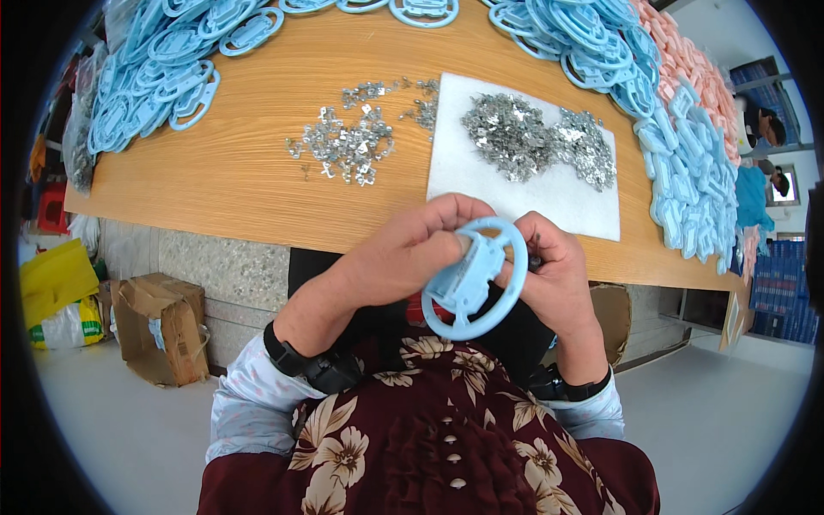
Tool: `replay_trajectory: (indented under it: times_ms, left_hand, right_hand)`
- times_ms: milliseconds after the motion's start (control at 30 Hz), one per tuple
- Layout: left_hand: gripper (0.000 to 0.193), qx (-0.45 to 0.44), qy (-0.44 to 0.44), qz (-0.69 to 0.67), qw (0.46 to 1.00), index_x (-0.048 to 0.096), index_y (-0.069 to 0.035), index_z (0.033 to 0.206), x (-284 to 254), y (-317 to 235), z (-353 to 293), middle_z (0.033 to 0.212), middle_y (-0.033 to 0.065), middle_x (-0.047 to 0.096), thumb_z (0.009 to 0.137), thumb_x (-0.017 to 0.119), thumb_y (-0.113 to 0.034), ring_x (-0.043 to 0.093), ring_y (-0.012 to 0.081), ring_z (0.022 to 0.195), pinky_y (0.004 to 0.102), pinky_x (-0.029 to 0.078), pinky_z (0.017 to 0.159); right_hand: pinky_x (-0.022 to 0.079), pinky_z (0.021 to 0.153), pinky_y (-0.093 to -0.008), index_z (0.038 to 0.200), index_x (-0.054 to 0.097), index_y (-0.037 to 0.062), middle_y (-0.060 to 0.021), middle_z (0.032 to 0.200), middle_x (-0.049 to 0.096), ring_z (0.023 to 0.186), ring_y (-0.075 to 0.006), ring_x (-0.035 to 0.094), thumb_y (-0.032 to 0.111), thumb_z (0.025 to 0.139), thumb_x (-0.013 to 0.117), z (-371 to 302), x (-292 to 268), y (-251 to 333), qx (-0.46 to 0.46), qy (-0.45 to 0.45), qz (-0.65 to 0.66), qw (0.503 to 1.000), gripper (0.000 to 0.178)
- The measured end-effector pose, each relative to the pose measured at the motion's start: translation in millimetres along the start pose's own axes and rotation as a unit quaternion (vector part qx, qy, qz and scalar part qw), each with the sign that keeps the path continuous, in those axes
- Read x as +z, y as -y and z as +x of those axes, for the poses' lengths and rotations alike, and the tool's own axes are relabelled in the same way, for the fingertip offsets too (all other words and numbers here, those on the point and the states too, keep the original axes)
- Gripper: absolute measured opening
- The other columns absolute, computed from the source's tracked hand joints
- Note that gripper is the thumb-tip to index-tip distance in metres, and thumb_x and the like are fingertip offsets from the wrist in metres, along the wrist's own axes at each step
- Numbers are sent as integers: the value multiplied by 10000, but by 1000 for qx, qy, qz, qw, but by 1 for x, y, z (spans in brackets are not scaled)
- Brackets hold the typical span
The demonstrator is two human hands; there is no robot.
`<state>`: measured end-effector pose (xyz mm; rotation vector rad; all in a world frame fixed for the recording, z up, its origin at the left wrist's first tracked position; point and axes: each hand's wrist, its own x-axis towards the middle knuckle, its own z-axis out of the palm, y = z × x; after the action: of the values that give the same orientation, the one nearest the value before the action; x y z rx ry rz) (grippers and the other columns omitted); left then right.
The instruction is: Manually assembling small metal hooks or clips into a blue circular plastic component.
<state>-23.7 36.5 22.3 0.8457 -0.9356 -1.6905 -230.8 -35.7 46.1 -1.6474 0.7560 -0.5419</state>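
A light blue plastic toy steering wheel [463, 287] is tilted in front of my chest, just off the table's near edge. Its round rim surrounds a raised, hollow middle block. My left hand [399, 257] grips it from the left, thumb on the middle block and fingers behind the rim. Close against the wheel's right rim is my right hand [558, 273], its fingers curled together. Something small and dark shows between these fingers, too hidden to name. Beyond my hands, small metal clips [511, 133] lie heaped on a white foam sheet [528, 210].
More metal clips [348, 146] are scattered on the wooden table [219, 184], left of the sheet. Piles of blue wheels [172, 64] line the back. At the right are blue parts [691, 184] and pink parts [695, 86]. A cardboard box [163, 330] stands on the floor.
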Motion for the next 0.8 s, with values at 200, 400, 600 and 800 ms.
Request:
replay_trajectory:
  times_ms: [200,400,600,800]
  left_hand:
    - [381,-4,23,-16,1000,503,-14,1342,0,-7,-11,1185,54,634,962,513,-39,613,103,1076,269,495,926]
    - [388,-6,-2,-100,995,510,-1,1332,-16,-4,-15,1180,58,639,946,518,-39,626,101,1041,270,512,898]
    - [380,-28,0,-107,994,523,17,1317,-11,-5,-18,1160,63,644,949,514,-81,629,99,1030,249,509,885]
    - [365,-70,12,-179,981,522,23,1303,-22,-10,-22,1145,74,648,960,512,-99,654,113,992,256,540,846]
  right_hand:
    - [380,575,-194,844,603,39,85,731,537,659,-10,444,65,798,824,18,0,5,72,31,21,997,227]
    - [414,614,-184,1004,615,48,68,787,565,725,-3,496,42,812,813,29,9,17,63,52,117,990,275]
    - [456,597,-213,993,707,48,4,810,675,678,-50,575,76,806,812,30,7,11,-93,52,-92,990,216]
    - [482,615,-222,1053,704,23,-15,848,708,689,-60,609,52,809,810,34,8,23,-92,103,-110,984,268]
